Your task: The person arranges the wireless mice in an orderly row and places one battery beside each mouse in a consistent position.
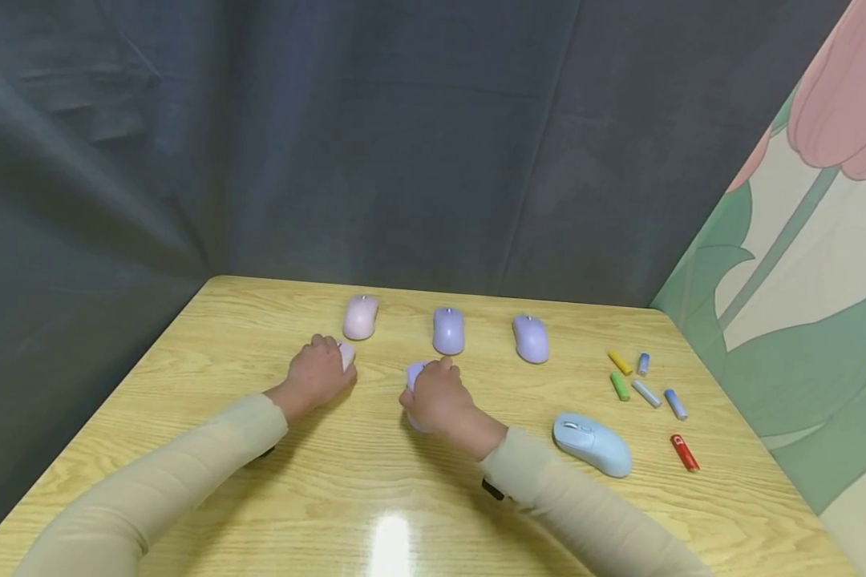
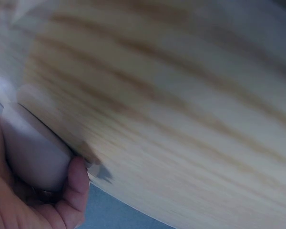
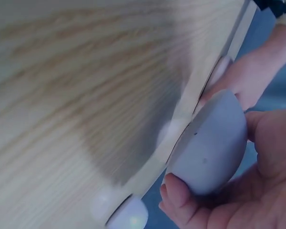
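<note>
- The left hand grips a pale pink mouse; its fingers are curled round the mouse's sides, and the mouse lies at the surface, left of centre.
- The right hand pinches a lavender mouse between thumb and fingers at its two sides, near the middle of the surface; small dark marks on the shell are too indistinct to read.
- Behind them stand another pink mouse, a purple mouse and, further right, a tilted violet mouse.
- A light blue mouse lies slantwise right of the right hand.
- Near the right edge are scattered small cylinders: yellow, green, pale and two blue.
- Nearer the person, a red cylinder bears a white mark, too small to read.
- A dark cloth hangs behind; a tulip-patterned panel stands at right.
</note>
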Tool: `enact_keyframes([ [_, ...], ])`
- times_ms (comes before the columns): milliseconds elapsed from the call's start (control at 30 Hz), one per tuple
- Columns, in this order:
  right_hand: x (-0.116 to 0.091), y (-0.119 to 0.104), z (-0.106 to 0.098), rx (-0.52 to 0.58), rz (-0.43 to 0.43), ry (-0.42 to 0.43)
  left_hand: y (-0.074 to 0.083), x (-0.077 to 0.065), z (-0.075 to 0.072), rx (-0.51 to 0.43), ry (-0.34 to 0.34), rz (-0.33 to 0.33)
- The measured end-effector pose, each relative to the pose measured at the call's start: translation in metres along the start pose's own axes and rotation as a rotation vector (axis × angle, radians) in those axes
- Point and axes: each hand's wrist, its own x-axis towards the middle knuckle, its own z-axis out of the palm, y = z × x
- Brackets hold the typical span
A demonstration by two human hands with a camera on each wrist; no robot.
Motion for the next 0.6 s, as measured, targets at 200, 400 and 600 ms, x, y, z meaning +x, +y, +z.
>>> enact_keyframes([
  [200,0.004,0.014,-0.001,0.086,0.091,0.039,-0.001,0.001,0.002,0.005,-0.006,-0.007],
  [400,0.006,0.025,0.0,0.14,0.17,0.041,-0.001,0.0,0.002,0.001,-0.003,-0.008],
  [600,0.009,0.031,0.002,0.15,0.195,0.035,0.0,0.001,0.002,0.015,-0.003,-0.007],
])
